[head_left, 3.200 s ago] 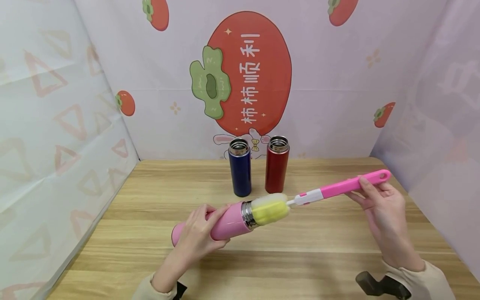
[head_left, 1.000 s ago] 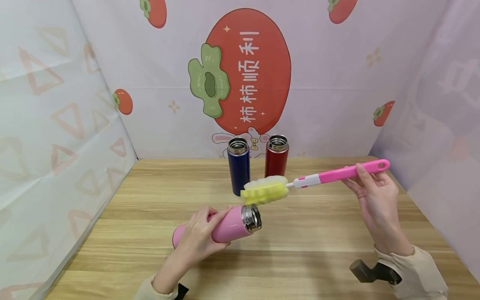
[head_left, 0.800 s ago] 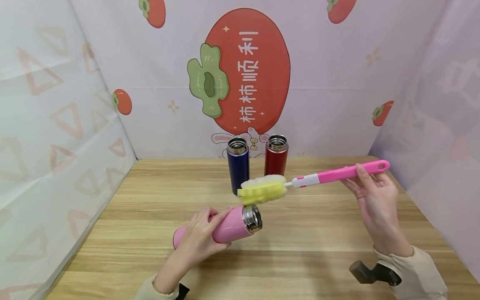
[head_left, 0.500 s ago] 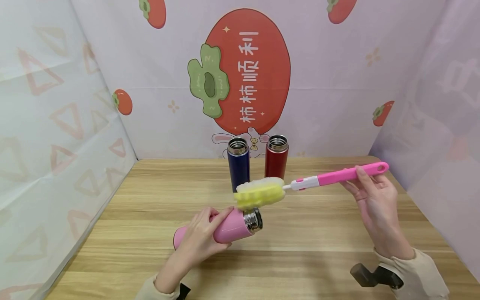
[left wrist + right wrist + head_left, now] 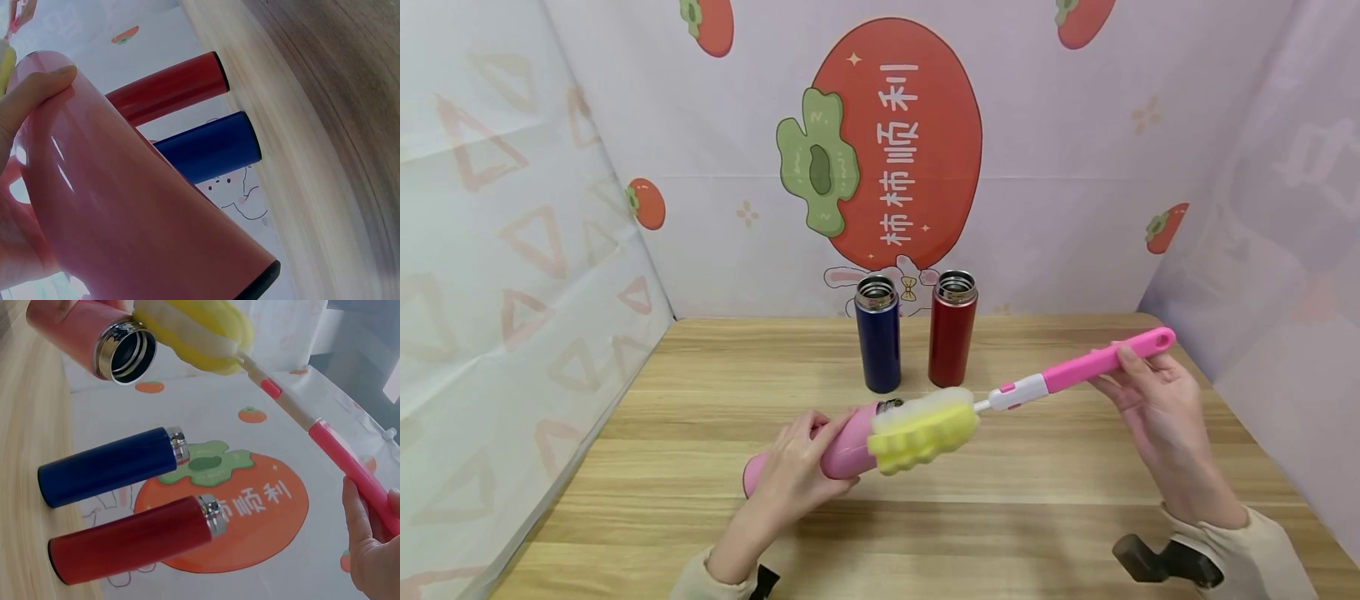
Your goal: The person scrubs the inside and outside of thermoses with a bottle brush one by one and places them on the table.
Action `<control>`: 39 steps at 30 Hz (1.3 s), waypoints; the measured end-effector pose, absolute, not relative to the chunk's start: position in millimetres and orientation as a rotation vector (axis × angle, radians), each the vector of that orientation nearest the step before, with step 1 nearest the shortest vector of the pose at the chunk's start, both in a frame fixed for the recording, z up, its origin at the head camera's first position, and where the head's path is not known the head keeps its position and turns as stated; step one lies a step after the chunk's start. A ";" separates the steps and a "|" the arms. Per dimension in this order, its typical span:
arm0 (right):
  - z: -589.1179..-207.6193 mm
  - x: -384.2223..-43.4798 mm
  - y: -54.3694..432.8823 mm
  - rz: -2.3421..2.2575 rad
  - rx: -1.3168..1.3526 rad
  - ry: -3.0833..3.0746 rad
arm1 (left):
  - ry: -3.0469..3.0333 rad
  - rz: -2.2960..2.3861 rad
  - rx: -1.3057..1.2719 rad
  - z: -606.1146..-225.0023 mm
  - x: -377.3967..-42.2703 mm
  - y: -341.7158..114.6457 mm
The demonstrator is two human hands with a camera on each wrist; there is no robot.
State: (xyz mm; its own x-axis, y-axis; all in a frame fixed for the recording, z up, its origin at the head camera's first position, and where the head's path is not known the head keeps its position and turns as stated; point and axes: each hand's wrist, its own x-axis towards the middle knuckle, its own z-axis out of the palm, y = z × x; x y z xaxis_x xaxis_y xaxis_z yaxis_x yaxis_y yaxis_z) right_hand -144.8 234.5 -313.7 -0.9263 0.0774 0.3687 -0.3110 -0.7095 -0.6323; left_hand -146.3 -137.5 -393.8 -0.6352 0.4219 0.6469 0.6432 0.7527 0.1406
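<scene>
My left hand [image 5: 801, 467] grips a pink vacuum flask [image 5: 850, 450] around its middle, tilted above the table with its mouth to the right. In the right wrist view, the flask's steel mouth [image 5: 130, 353] is uncapped. A bottle brush [image 5: 925, 429] with a yellow and white sponge head lies across the front of that mouth in the head view, outside the flask. The right wrist view has the sponge [image 5: 200, 331] right beside the rim; whether they touch is unclear. My right hand [image 5: 1165, 412] pinches the brush's pink handle [image 5: 1097, 364] near its end.
A blue flask [image 5: 880, 346] and a red flask [image 5: 953, 337] stand uncapped and upright side by side at the back of the wooden table [image 5: 715, 375]. Behind them hangs a printed cloth [image 5: 1045, 233], with more cloth on both sides.
The sponge was at the flask's mouth 3.2 seconds ago, then rose above it. Since half a second ago it has come down across the front of the mouth. My left hand keeps its grip.
</scene>
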 end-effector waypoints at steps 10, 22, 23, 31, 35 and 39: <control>-317.9 -144.6 242.6 2.665 0.557 -1.121 | -2.304 -0.508 -0.799 -394.9 -146.3 -140.5; -321.2 -144.4 245.3 2.614 0.592 -1.149 | -2.290 -0.530 -0.781 -395.6 -144.5 -142.8; -321.3 -144.3 245.3 2.609 0.586 -1.152 | -2.292 -0.533 -0.780 -395.6 -144.5 -142.8; -322.7 -145.6 245.5 2.577 0.511 -1.181 | -2.302 -0.555 -0.778 -395.9 -144.1 -143.8; -323.6 -146.8 246.4 2.589 0.490 -1.182 | -2.303 -0.567 -0.782 -395.6 -143.5 -144.1; -324.7 -148.2 246.4 2.603 0.474 -1.163 | -2.311 -0.586 -0.787 -396.3 -142.9 -143.9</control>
